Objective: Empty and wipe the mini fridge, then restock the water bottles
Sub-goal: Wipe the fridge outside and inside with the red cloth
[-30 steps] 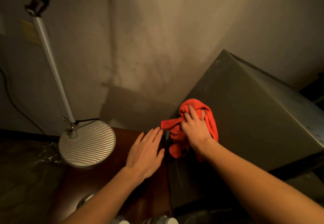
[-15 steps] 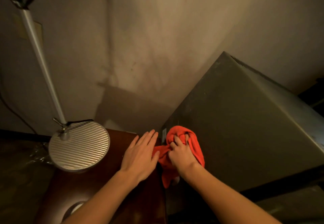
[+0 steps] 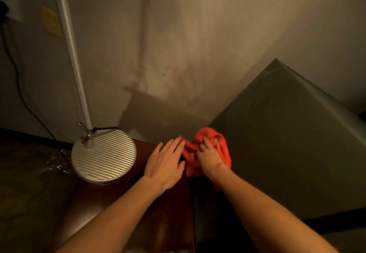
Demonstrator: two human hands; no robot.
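The mini fridge (image 3: 287,134) fills the right half of the view, seen from above as a dark grey box with its top facing me. A bunched red cloth (image 3: 223,149) lies on the fridge's near left corner. My right hand (image 3: 209,158) presses on the cloth with its fingers curled into the fabric. My left hand (image 3: 165,162) rests flat, fingers straight, on the dark wooden table (image 3: 122,203) right beside the fridge, fingertips touching the cloth's edge. No water bottles are in view.
A silver lamp with a round ribbed base (image 3: 104,155) and a white pole (image 3: 72,54) stands on the table's far left corner. A black cable (image 3: 17,86) runs down the wall from a socket at the upper left. The wall is close behind.
My right hand has dragged the red cloth from the middle of the fridge top down to its near left corner. My left hand stayed flat on the table.
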